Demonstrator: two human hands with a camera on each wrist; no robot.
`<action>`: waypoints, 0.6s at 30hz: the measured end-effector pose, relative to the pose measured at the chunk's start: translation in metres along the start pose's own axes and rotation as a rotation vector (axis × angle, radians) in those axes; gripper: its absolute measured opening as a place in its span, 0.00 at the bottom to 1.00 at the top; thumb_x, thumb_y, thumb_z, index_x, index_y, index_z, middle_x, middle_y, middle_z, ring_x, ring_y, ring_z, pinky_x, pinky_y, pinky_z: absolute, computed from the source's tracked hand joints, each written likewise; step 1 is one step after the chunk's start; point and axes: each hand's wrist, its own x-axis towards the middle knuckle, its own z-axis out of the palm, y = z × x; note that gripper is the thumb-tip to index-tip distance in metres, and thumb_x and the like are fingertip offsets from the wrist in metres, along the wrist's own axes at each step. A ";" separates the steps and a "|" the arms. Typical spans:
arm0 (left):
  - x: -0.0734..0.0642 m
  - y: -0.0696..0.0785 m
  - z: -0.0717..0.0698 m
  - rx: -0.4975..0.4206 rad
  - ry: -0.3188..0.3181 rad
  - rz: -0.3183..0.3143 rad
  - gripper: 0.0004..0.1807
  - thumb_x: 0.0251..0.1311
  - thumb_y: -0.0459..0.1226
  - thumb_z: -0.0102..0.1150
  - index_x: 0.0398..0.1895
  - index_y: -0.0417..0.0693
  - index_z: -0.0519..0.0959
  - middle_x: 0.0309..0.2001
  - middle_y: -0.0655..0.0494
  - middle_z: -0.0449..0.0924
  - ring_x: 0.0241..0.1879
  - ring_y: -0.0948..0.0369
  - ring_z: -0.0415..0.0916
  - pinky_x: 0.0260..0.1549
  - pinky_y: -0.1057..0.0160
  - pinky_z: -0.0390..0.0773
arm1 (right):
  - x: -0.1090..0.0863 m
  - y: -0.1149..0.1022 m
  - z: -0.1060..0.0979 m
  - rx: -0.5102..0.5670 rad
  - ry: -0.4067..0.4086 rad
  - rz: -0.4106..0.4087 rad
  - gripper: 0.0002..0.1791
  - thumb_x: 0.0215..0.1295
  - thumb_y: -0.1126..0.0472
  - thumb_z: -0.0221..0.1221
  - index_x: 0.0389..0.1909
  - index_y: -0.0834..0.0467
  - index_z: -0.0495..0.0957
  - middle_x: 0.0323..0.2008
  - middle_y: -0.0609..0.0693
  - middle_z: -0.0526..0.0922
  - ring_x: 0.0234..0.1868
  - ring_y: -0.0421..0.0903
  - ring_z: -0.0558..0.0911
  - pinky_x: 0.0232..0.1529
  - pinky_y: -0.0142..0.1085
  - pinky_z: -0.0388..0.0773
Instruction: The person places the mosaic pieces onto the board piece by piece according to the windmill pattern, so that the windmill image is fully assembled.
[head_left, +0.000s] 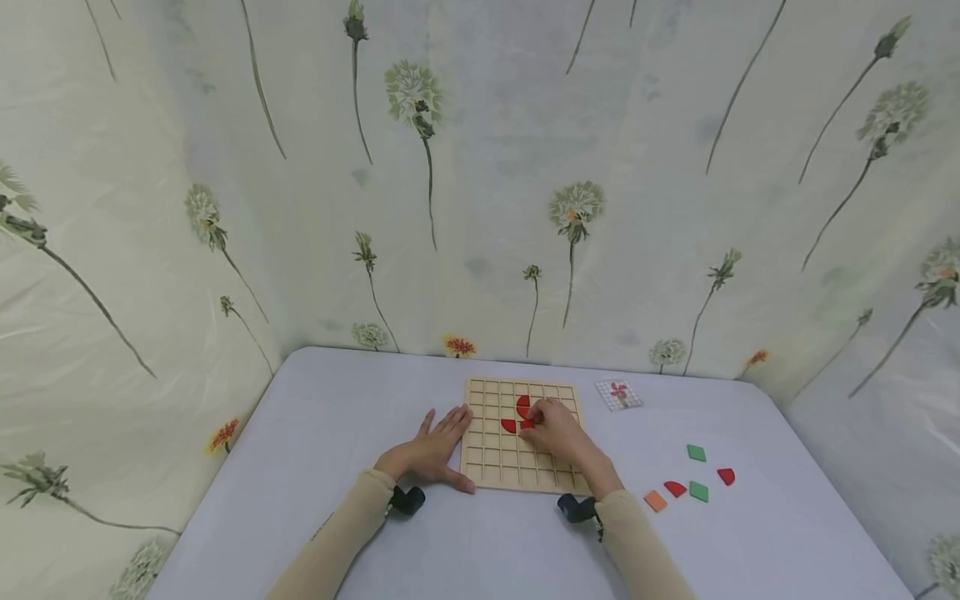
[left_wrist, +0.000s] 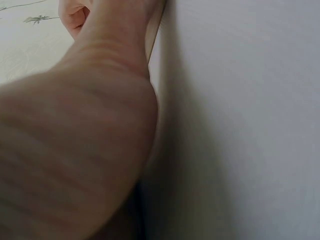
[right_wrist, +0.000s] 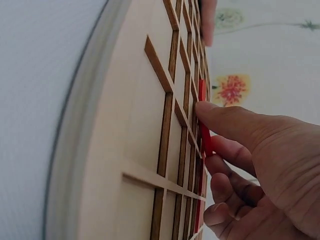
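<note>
A wooden grid board [head_left: 487, 477] lies on the table, its cells divided by thin raised strips. My left hand [head_left: 431, 454] rests along the board's left edge, fingers spread and thumb near the front left corner. Over the board's middle, my right hand [head_left: 561, 433] pinches a red quarter-circle tile [right_wrist: 206, 137] between thumb and fingers, close against the grid. Around those fingertips, other red tiles [head_left: 509, 426] sit in cells, one of them [head_left: 523, 402] farther back; the fingers partly cover this group. In the left wrist view, the left hand's near part fills much of the picture.
Right of the board lie two green diamond tiles [head_left: 696, 452], two red quarter-circle tiles [head_left: 726, 476] and an orange square tile [head_left: 656, 500]. A small pattern card [head_left: 618, 394] with a red flower design lies off the back right corner. A flower-printed curtain [head_left: 495, 208] hangs behind the table.
</note>
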 end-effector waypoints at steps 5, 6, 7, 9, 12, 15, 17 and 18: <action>-0.001 0.001 -0.002 0.013 -0.003 -0.005 0.70 0.42 0.71 0.61 0.77 0.45 0.35 0.79 0.51 0.29 0.78 0.55 0.28 0.72 0.43 0.27 | 0.002 0.000 0.002 -0.004 0.001 0.005 0.14 0.54 0.57 0.71 0.36 0.59 0.80 0.36 0.50 0.78 0.39 0.44 0.74 0.44 0.41 0.75; -0.001 0.002 -0.002 0.016 -0.004 -0.007 0.70 0.43 0.71 0.61 0.77 0.45 0.35 0.79 0.51 0.29 0.78 0.55 0.28 0.72 0.43 0.27 | 0.002 0.000 0.002 -0.004 0.002 0.004 0.14 0.54 0.57 0.71 0.36 0.59 0.80 0.36 0.51 0.78 0.39 0.45 0.74 0.44 0.41 0.75; -0.001 0.002 -0.002 0.018 -0.005 -0.008 0.70 0.43 0.71 0.61 0.77 0.45 0.35 0.79 0.51 0.28 0.78 0.56 0.28 0.72 0.43 0.27 | 0.001 0.000 0.002 -0.005 0.004 0.005 0.14 0.54 0.57 0.71 0.36 0.60 0.80 0.36 0.51 0.78 0.39 0.45 0.75 0.44 0.42 0.75; -0.002 0.002 -0.003 0.019 -0.006 -0.009 0.70 0.43 0.71 0.61 0.77 0.45 0.35 0.79 0.52 0.28 0.78 0.56 0.28 0.72 0.43 0.27 | 0.001 -0.001 0.002 -0.003 0.005 0.009 0.14 0.54 0.57 0.70 0.36 0.60 0.80 0.36 0.51 0.78 0.39 0.45 0.75 0.44 0.42 0.76; -0.001 0.003 -0.004 0.017 -0.003 -0.008 0.70 0.43 0.71 0.61 0.77 0.45 0.35 0.79 0.51 0.29 0.78 0.55 0.29 0.72 0.42 0.27 | 0.000 -0.002 0.002 0.003 0.005 0.017 0.15 0.54 0.56 0.71 0.38 0.61 0.82 0.37 0.51 0.79 0.39 0.45 0.76 0.45 0.42 0.77; -0.001 0.003 -0.004 0.016 -0.004 -0.007 0.70 0.43 0.71 0.61 0.77 0.45 0.35 0.79 0.51 0.29 0.78 0.55 0.29 0.72 0.42 0.27 | -0.001 -0.002 0.003 0.007 0.004 0.012 0.14 0.55 0.57 0.70 0.39 0.61 0.83 0.36 0.50 0.79 0.39 0.45 0.77 0.45 0.42 0.78; -0.001 0.002 -0.003 0.016 -0.003 -0.006 0.70 0.43 0.71 0.61 0.77 0.45 0.35 0.79 0.51 0.29 0.78 0.55 0.29 0.72 0.42 0.27 | -0.001 -0.001 0.003 0.002 0.011 -0.001 0.13 0.55 0.59 0.69 0.39 0.61 0.83 0.36 0.49 0.80 0.39 0.45 0.78 0.44 0.41 0.79; -0.001 0.002 -0.002 0.015 -0.003 -0.006 0.70 0.43 0.71 0.61 0.77 0.45 0.35 0.79 0.51 0.29 0.78 0.55 0.29 0.72 0.42 0.27 | -0.001 -0.001 0.004 0.003 0.014 -0.008 0.12 0.56 0.59 0.69 0.39 0.61 0.83 0.35 0.49 0.80 0.38 0.44 0.78 0.44 0.41 0.79</action>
